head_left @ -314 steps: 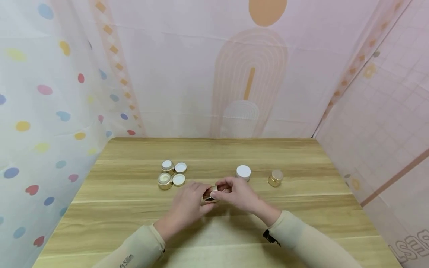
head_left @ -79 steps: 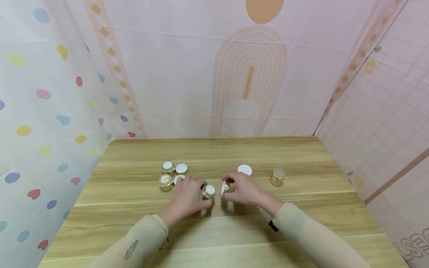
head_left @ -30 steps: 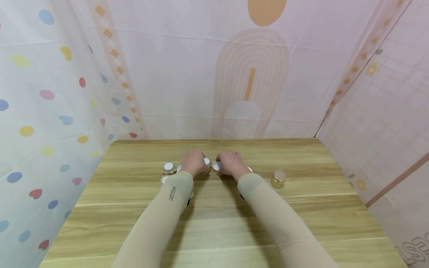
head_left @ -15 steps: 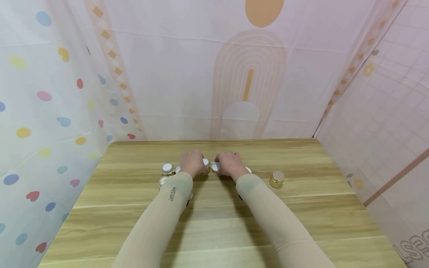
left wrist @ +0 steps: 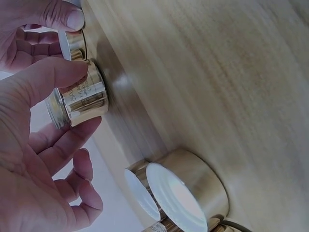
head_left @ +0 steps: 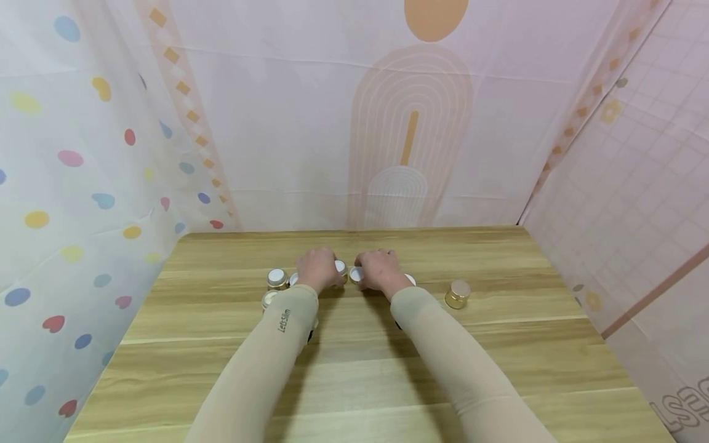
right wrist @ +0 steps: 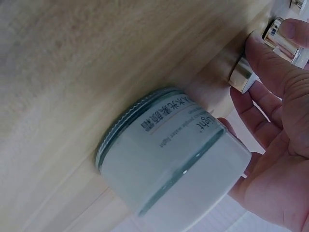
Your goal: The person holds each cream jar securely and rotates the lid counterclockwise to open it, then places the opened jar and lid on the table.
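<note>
Near the back of the table, my left hand (head_left: 318, 269) pinches a small gold cream jar (left wrist: 87, 99) between thumb and fingers. The jar stands on the tabletop with its white inner cover showing. Just to its right, my right hand (head_left: 381, 271) pinches a gold screw lid (right wrist: 243, 75) by its rim. That lid lies on the table with its white inside up, close beside the jar. Left of my left hand are an uncapped gold jar (head_left: 277, 278) with a white top and a jar of cream (head_left: 269, 299), partly hidden by my sleeve.
Two upturned gold lids, one the nearer lid (left wrist: 188, 188), lie left of my left hand. A larger white-topped jar (right wrist: 164, 154) stands behind my right wrist in the head view, mostly hidden. Further right is a capped gold jar (head_left: 457, 294). Patterned curtains border the table (head_left: 354, 381).
The lid, earlier on the gold jar between my hands, came off into my right hand. Both hands then carried jar and lid to the back of the table and have held still since.
</note>
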### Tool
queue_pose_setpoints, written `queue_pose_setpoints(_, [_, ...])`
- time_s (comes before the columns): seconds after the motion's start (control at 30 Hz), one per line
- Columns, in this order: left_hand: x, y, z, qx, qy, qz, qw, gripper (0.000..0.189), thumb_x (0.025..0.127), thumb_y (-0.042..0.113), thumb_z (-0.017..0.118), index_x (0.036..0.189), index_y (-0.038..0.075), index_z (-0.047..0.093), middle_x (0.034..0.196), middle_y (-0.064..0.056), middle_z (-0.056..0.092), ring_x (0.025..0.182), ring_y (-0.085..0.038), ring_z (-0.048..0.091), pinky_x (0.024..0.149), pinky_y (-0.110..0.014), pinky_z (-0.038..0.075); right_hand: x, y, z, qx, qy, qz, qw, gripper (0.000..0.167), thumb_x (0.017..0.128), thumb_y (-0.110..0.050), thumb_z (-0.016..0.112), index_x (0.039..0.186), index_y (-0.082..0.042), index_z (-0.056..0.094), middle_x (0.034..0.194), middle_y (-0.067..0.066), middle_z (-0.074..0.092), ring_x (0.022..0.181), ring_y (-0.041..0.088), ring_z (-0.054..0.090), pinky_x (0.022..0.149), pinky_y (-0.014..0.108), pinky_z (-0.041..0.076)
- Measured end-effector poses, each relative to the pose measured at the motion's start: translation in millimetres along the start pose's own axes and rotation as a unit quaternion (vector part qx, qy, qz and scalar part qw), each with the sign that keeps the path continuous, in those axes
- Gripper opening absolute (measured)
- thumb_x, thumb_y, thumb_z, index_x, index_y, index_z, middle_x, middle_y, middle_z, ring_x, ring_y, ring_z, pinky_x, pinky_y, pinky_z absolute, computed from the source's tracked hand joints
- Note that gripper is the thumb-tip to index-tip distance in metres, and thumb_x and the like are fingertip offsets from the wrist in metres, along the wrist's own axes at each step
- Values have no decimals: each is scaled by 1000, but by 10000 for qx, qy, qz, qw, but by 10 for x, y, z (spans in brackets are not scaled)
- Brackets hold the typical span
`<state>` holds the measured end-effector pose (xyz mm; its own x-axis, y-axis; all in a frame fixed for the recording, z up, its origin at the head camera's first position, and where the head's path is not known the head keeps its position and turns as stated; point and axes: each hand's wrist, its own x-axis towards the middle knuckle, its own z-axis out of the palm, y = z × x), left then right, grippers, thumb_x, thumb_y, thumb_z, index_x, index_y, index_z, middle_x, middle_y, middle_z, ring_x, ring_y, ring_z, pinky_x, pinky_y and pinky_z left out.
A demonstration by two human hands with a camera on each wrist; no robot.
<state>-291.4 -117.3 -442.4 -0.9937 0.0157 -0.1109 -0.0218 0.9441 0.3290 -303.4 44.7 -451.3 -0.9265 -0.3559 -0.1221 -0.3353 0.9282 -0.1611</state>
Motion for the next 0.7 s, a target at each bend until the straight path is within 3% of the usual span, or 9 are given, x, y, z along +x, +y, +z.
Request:
queue_pose_setpoints(0.23, [24, -36, 25, 250, -152, -72, 9995, 48, 77, 34, 89, 116, 10, 75, 106, -9, 76, 101, -31, 67, 102, -54, 52, 5, -15, 5, -280, 58, -87, 9996, 54, 87, -41, 89, 134, -20, 72, 132, 1, 76, 119, 29, 65, 107, 50, 46])
queue_pose_setpoints(0.43, [-6, -11, -16, 174, -174, -20, 9997, 53, 77, 32, 88, 117, 6, 66, 113, -14, 73, 115, -39, 64, 110, -61, 47, 14, -7, 23, -407, 84, -70, 9991, 50, 87, -41, 89, 129, -19, 72, 128, 1, 75, 116, 29, 65, 105, 49, 45])
queue_pose_setpoints(0.57, [-90, 82, -116, 156, -134, 137, 9997, 75, 79, 33, 89, 141, 3, 59, 136, -19, 69, 136, -45, 56, 119, -64, 39, 6, 20, 53, -504, 123, -16, 9987, 55, 88, -43, 88, 133, -17, 70, 133, 3, 73, 119, 30, 64, 107, 49, 44])
queue_pose_setpoints(0.7, [-203, 133, -222, 225, -27, 427, 9988, 84, 84, 34, 85, 154, 3, 51, 149, -22, 63, 141, -47, 51, 122, -64, 36, -29, 27, 79, -723, 325, 58, 9968, 55, 86, -48, 88, 126, -16, 67, 132, 5, 73, 122, 30, 63, 108, 49, 44])
